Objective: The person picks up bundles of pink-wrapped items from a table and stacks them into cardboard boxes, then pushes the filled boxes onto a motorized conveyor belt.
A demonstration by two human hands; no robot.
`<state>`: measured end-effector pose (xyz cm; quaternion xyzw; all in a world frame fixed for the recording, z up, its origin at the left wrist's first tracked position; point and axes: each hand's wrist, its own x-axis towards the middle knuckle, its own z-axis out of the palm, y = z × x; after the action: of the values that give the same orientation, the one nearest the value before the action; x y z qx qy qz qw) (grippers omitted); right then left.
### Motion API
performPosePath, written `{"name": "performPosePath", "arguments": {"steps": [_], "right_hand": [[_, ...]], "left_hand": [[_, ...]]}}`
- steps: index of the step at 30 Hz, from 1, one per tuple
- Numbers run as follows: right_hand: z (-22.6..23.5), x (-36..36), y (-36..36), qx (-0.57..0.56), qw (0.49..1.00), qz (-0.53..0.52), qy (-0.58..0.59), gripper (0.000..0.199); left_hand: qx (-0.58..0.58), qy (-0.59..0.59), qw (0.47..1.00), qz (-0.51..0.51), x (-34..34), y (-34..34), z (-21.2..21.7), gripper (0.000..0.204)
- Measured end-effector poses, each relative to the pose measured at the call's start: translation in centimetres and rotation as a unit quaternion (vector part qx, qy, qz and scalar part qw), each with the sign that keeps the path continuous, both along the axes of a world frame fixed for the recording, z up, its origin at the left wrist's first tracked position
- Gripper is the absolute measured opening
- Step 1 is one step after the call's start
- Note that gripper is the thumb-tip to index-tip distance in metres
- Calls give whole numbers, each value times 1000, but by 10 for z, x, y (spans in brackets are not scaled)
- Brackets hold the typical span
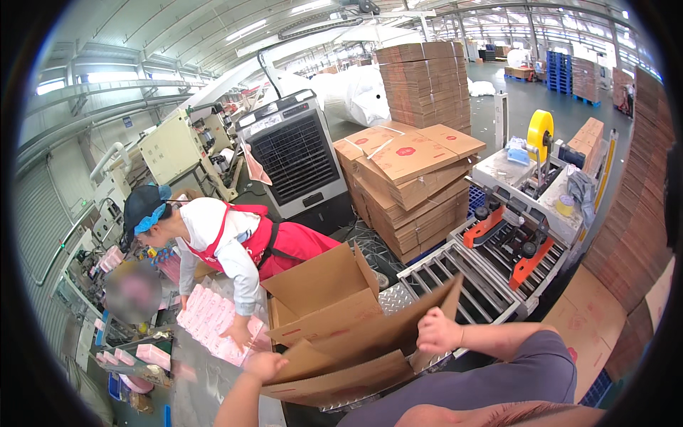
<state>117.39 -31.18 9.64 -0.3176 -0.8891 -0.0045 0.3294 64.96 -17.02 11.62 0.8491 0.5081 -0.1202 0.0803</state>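
My left hand is closed on the left end of an open brown cardboard box. My right hand grips the same box at its right end, near a raised flap. The box lies between my hands, its upper flaps standing apart. Just beyond it stands a second open cardboard box, touching or nearly touching the first. To the left, a co-worker in a red apron leans over the metal table and presses both hands on a block of pink wrapped packs.
A roller conveyor with a carton taping machine stands at the right. Bundled flat cartons are stacked ahead, beside an air cooler. More flat cardboard rises along the right. Loose pink packs lie on machinery at the left.
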Motion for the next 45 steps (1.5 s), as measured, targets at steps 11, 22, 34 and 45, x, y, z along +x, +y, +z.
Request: {"name": "performPosePath", "arguments": {"steps": [11,22,34,45], "right_hand": [[-98,-31,53,-255,887,269,-276,35],[-5,38,187,-97,985,-123,-78,51],[-45,-20,83,-177,963,-190,72,68],[-63,11,13,-598,624,-124,487,48]], "left_hand": [[-307,38,936,-168,99,-45,-142,92],[87,-119,986,-79,187,-52,-118,120],[350,-173,919,61,74,-66,-78,54],[-497,-611,530,315,-21,-29,-206,100]]}}
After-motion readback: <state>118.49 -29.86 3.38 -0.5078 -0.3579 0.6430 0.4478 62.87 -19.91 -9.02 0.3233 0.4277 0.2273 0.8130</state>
